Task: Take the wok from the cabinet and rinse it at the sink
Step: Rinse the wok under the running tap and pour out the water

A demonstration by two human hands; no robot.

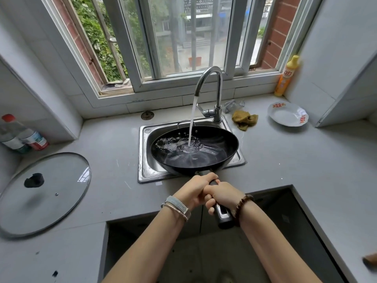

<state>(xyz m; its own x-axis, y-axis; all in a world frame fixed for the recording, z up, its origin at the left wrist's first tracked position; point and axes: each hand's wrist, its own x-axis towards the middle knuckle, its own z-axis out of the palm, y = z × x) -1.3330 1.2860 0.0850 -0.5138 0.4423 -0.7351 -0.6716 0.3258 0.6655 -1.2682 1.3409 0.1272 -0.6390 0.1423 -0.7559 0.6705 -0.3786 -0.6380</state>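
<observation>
A black wok [212, 148] sits over the steel sink [145, 160], tilted a little toward the left. Water runs from the chrome faucet [214, 86] into the wok and pools inside it. My left hand [194, 189] grips the wok's dark handle [223, 216] close to the pan. Just behind it on the same handle, my right hand [221, 196] grips too, so the two hands touch. The handle's end sticks out below my right wrist.
A glass lid [42, 193] lies flat on the left counter. Two bottles [20, 135] lie at the far left. Right of the faucet are a yellow cloth [244, 119], a white plate [288, 114] and a yellow detergent bottle [286, 75].
</observation>
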